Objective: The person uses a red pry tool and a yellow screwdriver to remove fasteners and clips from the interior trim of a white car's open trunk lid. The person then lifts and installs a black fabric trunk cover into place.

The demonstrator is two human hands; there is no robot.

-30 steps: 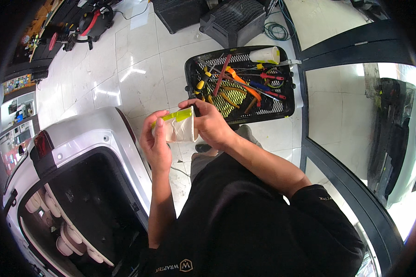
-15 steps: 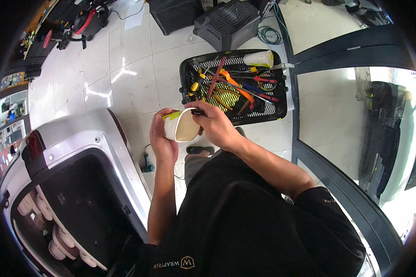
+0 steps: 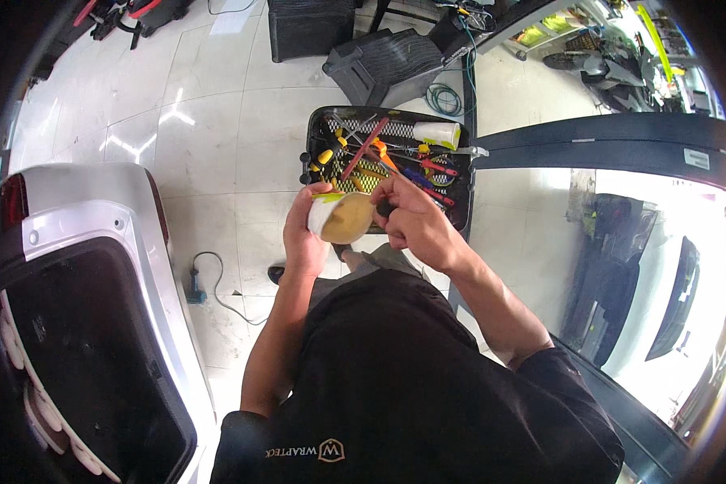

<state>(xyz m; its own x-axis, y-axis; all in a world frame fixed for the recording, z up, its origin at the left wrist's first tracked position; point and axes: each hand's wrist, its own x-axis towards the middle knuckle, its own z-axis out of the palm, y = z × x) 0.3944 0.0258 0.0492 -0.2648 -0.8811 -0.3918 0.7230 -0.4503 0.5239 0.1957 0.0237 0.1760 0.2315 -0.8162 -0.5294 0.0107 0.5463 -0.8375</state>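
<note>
Close below the camera, the person's black shirt (image 3: 395, 387) fills the lower middle, and both bare forearms rise from it to meet in front of the chest. At that meeting point the left hand (image 3: 305, 234) is wrapped around a small white cup (image 3: 340, 218), thumb and fingers curled about its wall, the mouth tipped toward the camera so that a tan, paste-like filling shows inside; a slip of yellow-green sits at its upper rim. Just beside it, the right hand (image 3: 415, 222) is clenched about a dark-handled tool (image 3: 381, 207) whose working end points into the cup; the tip itself is hidden by the cup's rim and the fingers. Judging from this, the work is in its middle: the cup is already open and part full, the tool is already picked and in it, and no paste shows on any surface yet. To the person's left stands a silver car tailgate (image 3: 97, 242) with a dark opening, and on the tiled floor (image 3: 218, 137) near it a small blue tool with a cord (image 3: 195, 284) lies unused. Farther on, a black mesh tray (image 3: 319, 133) holds screwdrivers, pliers and a second white cup (image 3: 436, 133), lying untouched. Beyond, black boxes and a coiled green cable (image 3: 442, 98) sit on the floor.
</note>
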